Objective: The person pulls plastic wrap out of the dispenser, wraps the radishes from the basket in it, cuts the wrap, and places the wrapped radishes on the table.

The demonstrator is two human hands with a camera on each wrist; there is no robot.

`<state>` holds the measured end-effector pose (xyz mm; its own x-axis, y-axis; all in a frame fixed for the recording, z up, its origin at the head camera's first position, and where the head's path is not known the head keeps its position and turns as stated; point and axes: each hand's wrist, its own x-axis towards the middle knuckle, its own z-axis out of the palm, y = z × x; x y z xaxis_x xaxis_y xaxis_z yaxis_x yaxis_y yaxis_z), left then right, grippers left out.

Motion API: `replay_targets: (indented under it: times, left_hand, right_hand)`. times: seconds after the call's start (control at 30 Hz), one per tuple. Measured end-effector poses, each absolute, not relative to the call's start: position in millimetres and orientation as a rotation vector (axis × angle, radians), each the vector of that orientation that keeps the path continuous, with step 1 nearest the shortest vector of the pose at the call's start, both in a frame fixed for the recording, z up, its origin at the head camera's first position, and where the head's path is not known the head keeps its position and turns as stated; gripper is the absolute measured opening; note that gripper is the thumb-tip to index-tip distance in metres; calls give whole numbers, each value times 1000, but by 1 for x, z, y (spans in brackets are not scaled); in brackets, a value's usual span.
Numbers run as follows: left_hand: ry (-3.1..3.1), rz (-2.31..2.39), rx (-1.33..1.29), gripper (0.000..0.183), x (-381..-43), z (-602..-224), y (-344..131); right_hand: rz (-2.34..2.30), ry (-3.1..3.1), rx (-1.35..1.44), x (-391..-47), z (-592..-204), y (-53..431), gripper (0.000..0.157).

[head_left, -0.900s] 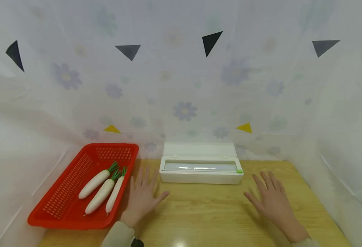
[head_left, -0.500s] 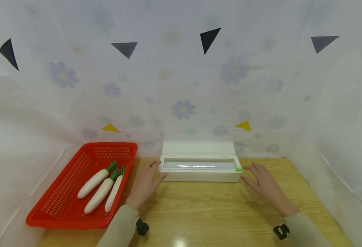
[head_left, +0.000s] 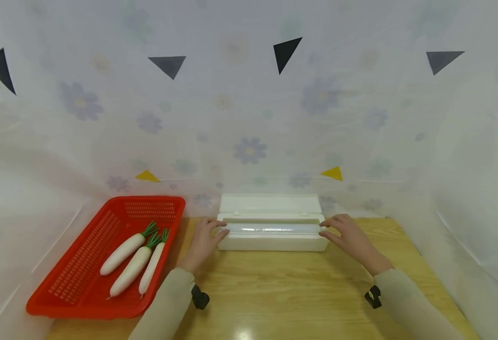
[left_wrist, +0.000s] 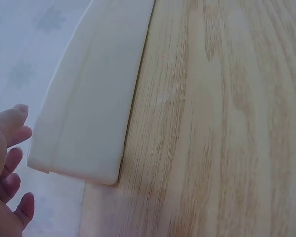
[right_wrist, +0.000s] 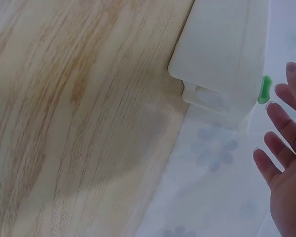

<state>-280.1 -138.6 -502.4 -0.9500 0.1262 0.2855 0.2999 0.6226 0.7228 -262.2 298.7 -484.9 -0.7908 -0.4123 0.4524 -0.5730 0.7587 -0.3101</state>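
In the head view, a white cling film box [head_left: 272,243] stands at the table's far edge with its lid [head_left: 270,203] raised. Inside lies a roll of clear film [head_left: 274,228]. My left hand [head_left: 203,243] is over the box's left end, thumb and fingertips near that end of the roll. At the opposite end my right hand [head_left: 350,237] reaches in the same way. Both wrist views show thumb and fingers apart and loosely bent above the box; contact with the roll is hidden. A green slider [right_wrist: 265,90] sits on the box rim beside the right fingers.
A red plastic basket [head_left: 85,309] stands left of the left arm. Three white radishes [head_left: 130,272] with green tops lie in it. The wooden table [head_left: 274,293] ends at a flower-patterned curtain [head_left: 249,118], which also hangs along both sides.
Both hands have moved from flat beside the box, inward and up to its two ends, with their fingers now bent over the rim. Box, roll and basket keep their places.
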Motion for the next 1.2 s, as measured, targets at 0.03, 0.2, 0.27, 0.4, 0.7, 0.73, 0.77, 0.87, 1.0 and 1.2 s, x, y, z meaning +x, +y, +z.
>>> replay_targets:
  times: [0.03, 0.2, 0.27, 0.4, 0.7, 0.73, 0.77, 0.87, 1.0, 1.2]
  left_hand:
    - [-2653, -1248, -331, 27, -281, -503, -139]
    - [-2675, -1268, -308, 18, -284, -507, -142]
    - [-2662, -1284, -318, 15, -285, -510, -143]
    - [-2646, -1308, -333, 13, -285, -513, -144]
    - [-2627, -1302, -334, 10, -287, -515, -142]
    - [-2629, -1290, -335, 10, -288, -515, -141]
    - [-2631, -1281, -332, 11, -288, -515, -141]
    - [-2632, -1266, -328, 11, -288, -515, -140]
    - [-2637, -1255, -329, 11, -288, -512, -139]
    - [-2658, -1238, -324, 14, -288, -506, -137]
  right_hand:
    - [628, -2592, 766, -264, -486, 298, 22]
    - [611, -2610, 784, -271, -495, 296, 21]
    - [616, -2629, 787, -273, -498, 295, 20]
    - [627, -2646, 783, -276, -502, 294, 14]
    - [599, -2581, 790, -278, -506, 292, 8]
    - [598, -2577, 789, -278, -506, 292, 7]
    - [598, -2571, 791, -279, -506, 292, 7]
    - [607, -2562, 785, -279, -506, 290, 2]
    - [599, -2558, 782, -281, -506, 286, 4]
    - [557, -2595, 784, -285, -504, 281, 9]
